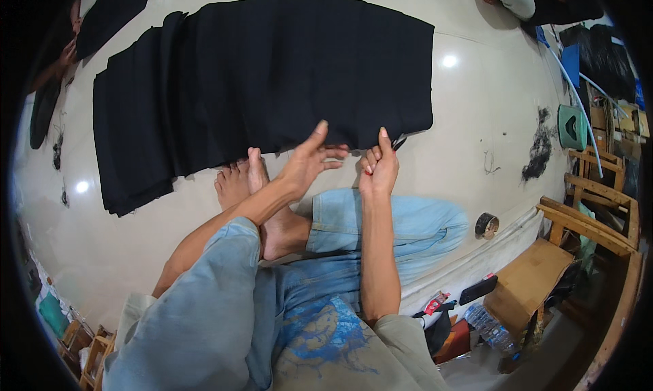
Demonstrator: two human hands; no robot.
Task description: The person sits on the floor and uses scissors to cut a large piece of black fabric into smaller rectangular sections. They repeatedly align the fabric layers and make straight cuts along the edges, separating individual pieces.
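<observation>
A long stack of folded black cloth (pixel 292 71) lies on the floor before me, its pleat-like layers bunched toward the left. My left hand (pixel 309 163) is open at the cloth's near edge, thumb up and fingers apart, with nothing seen in it. To the right of it, my right hand (pixel 379 168) is closed near the cloth's near right corner. Small thread snips (pixel 400 142), as far as their thin dark and shiny tips show, stick out past its thumb; the rest is hidden by the fingers. My bare feet (pixel 235 183) rest against the cloth's near edge.
Dark lint (pixel 539 146) lies on the pale floor at right, near a roll of tape (pixel 486 225). Beyond are a wooden frame (pixel 588 224), a cardboard box (pixel 527 282), a phone (pixel 478 290) and water bottles (pixel 490 326). Other people sit at far left and far right.
</observation>
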